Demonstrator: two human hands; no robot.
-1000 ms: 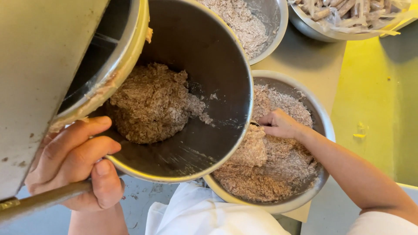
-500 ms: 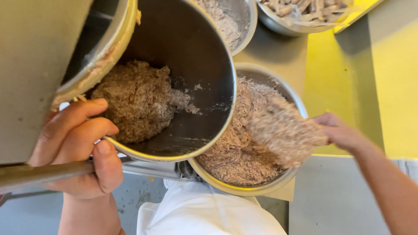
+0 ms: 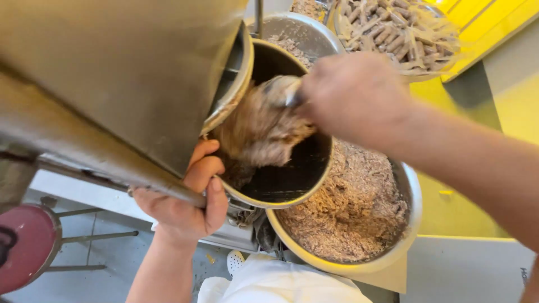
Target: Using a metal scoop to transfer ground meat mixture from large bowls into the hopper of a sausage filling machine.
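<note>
- The left hand (image 3: 182, 205), at lower centre-left of the frame, has its grip closed round the rim of a tilted steel pot (image 3: 292, 185), fingers curled over the edge and thumb pressed on the outside.
- The pot's mouth is held against the round outlet of a large steel machine (image 3: 112, 73) that fills the upper left of the frame.
- The right hand (image 3: 351, 92), reaching in from the right at upper centre, is inside the pot's mouth; its grip is closed on what looks like a metal scoop (image 3: 281, 90), though the blur hides just how the fingers sit.
- A clump of brown ground mixture (image 3: 258, 132) sits at the pot's mouth, just under the scoop, blurred by motion.
- Below and to the right of the pot, a wide steel bowl (image 3: 412, 191) holds more of the same crumbly mixture, and the pot's lower rim overlaps the bowl's edge.
- At the top right, another bowl holds pale short sticks (image 3: 393, 31) under clear film, resting on a yellow desk (image 3: 505, 101).
- A further bowl (image 3: 314, 31) with ground mixture stands at top centre.
- A red stool (image 3: 25, 247) stands on the floor at lower left.
</note>
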